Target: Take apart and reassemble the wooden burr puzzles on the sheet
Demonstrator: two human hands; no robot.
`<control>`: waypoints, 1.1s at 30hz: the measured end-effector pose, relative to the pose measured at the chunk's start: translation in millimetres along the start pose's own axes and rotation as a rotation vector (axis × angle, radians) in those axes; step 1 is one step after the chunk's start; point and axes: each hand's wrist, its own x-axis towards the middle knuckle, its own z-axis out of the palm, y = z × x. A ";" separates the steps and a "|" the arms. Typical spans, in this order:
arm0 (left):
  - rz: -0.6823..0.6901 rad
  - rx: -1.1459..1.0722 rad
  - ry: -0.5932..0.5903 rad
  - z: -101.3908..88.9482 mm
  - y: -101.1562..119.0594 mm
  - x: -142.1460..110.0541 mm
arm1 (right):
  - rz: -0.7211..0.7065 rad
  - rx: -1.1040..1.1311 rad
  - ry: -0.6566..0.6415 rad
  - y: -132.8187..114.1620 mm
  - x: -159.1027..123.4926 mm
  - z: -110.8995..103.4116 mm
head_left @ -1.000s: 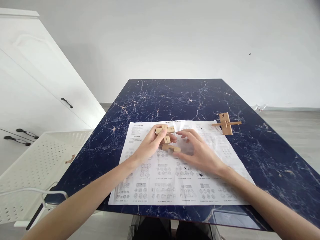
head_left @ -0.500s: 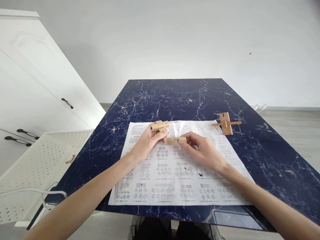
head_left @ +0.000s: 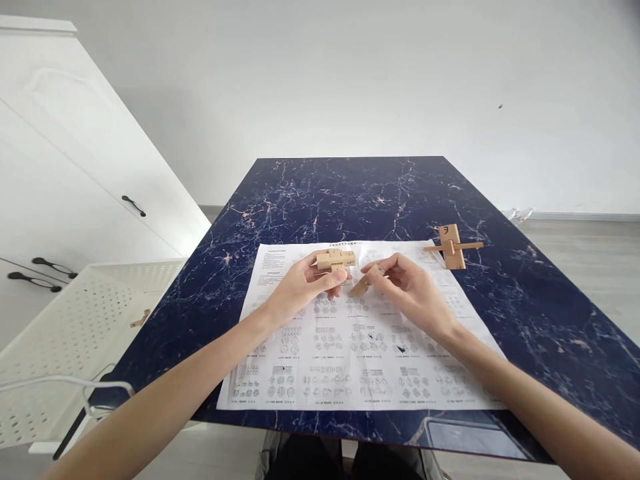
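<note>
My left hand [head_left: 306, 283] is closed around a partly joined wooden puzzle block [head_left: 336, 259], made of interlocked pieces with dark marks on its right end. Its thumb presses the block's near side. To the right, my right hand [head_left: 407, 287] pinches a single notched wooden puzzle piece [head_left: 368, 281], tilted with its lower end toward the paper. The two wooden parts are close together but apart. Below both hands lies a white instruction sheet [head_left: 360, 373] printed with rows of small diagrams.
A cross-shaped wooden assembly [head_left: 451, 247] rests at the sheet's upper right corner on the dark blue marbled table [head_left: 345, 193]. Left of the table stands a white perforated basket [head_left: 90, 320] with a small wooden piece [head_left: 141, 319] in it. A white cabinet [head_left: 75, 153] rises behind.
My left hand has moved slightly right and turned the joined block more level. The notched piece in my right hand has swung from lying sideways to a slanted tilt.
</note>
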 end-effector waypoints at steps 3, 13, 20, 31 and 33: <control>0.014 0.014 -0.035 1.4 2.0 -2.0 | 0.079 0.111 -0.043 1.0 0.9 -3.0; 0.021 0.182 -0.192 10.1 -0.9 -9.7 | 0.054 -0.008 -0.262 -3.5 -3.1 -2.1; 0.070 0.294 -0.169 11.3 -1.7 -11.8 | 0.016 -0.066 -0.269 -8.7 -4.7 -1.4; 0.125 0.410 -0.150 11.2 -5.8 -10.7 | 0.009 -0.085 -0.240 -7.1 -5.3 -0.5; 0.125 0.407 -0.155 10.9 -5.6 -10.5 | -0.003 -0.088 -0.239 -7.7 -5.5 -0.3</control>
